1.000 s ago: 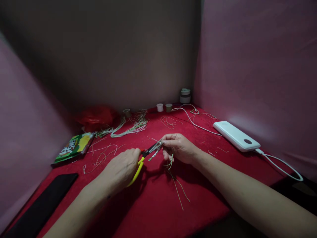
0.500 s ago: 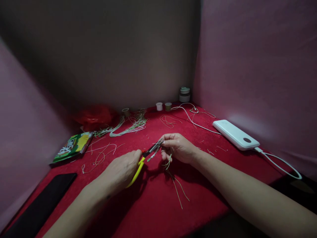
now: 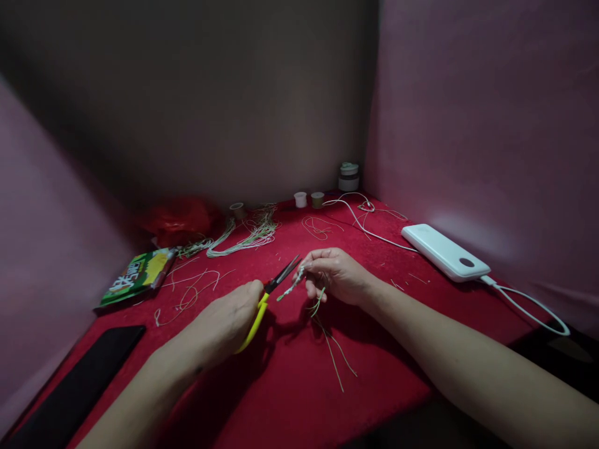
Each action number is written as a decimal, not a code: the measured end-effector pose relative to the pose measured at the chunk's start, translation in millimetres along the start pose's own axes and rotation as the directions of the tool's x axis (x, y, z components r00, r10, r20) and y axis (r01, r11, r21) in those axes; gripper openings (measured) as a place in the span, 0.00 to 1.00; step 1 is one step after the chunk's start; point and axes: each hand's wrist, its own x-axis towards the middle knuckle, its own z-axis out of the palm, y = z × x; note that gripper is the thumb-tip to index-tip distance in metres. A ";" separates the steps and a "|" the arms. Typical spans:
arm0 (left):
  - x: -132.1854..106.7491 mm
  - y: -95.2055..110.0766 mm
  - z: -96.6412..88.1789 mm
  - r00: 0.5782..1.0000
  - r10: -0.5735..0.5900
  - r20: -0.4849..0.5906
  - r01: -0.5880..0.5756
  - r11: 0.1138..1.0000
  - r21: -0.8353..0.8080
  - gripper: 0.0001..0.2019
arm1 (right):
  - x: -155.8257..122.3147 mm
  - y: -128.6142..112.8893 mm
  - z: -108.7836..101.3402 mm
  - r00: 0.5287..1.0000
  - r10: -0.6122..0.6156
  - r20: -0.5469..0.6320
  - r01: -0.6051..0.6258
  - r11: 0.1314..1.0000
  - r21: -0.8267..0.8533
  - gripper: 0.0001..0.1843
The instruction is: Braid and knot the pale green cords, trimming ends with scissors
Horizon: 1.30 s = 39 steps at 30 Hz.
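My left hand is closed round the handles of yellow-handled scissors. Their dark blades are slightly apart and point up and right, close to the fingertips of my right hand. Between thumb and fingers, my right hand pinches a short braided cord, white and green, whose tip hangs toward the lower left. Loose green strands dangle below that hand, and two long thin ends trail down over the red cloth. Part of the cord is hidden behind my right fingers.
A bundle of pale threads lies at the back, near thread spools and a small jar. On the right sits a white power bank with cables. A green packet, red plastic bag and black case lie left.
The scissors have drawn back slightly left from my right fingers, and their blades have parted a little. More of the braided cord now shows. My right hand has stayed nearly still.
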 end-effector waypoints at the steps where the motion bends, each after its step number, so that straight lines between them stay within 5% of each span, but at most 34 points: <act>1: -1.0 -0.3 -0.2 1.000 0.005 -0.018 -0.005 1.000 0.000 0.02 | 0.2 -0.3 0.1 1.000 -0.003 -0.002 0.003 1.000 0.001 0.07; 21: 4.1 8.6 -5.0 0.999 -0.039 -0.034 0.041 0.995 0.088 0.08 | -2.1 -2.4 4.3 0.984 -0.013 -0.176 0.017 1.000 0.018 0.07; 39: 10.3 8.4 5.0 0.999 -0.048 -0.004 0.048 0.997 0.052 0.09 | 0.3 0.0 5.1 0.998 -0.005 -0.070 0.011 0.996 0.090 0.02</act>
